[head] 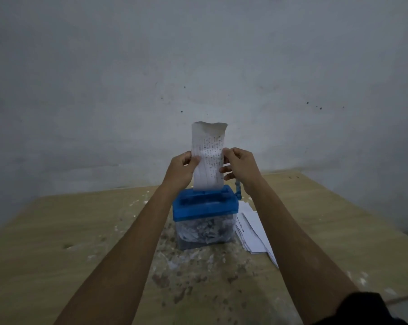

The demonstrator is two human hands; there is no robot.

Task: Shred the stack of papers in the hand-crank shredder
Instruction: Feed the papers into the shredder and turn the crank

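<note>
Surface: a tan wooden table (57,231) stood against a grey, speckled wall (198,55), paper dust strewn below the hands.
Grip: the left hand (180,168) and right hand (239,164) pinched a printed sheet (207,156) by its side edges, upright, its top curling.
Task item: directly beneath the grip, the sheet's lower edge met the slot of the blue-lidded shredder (205,205); its clear bin held shreds.
Stack: the remaining papers (252,231) lay below and right of the grip, just beside the shredder.
Room: bare tabletop stretched left of the grip.
</note>
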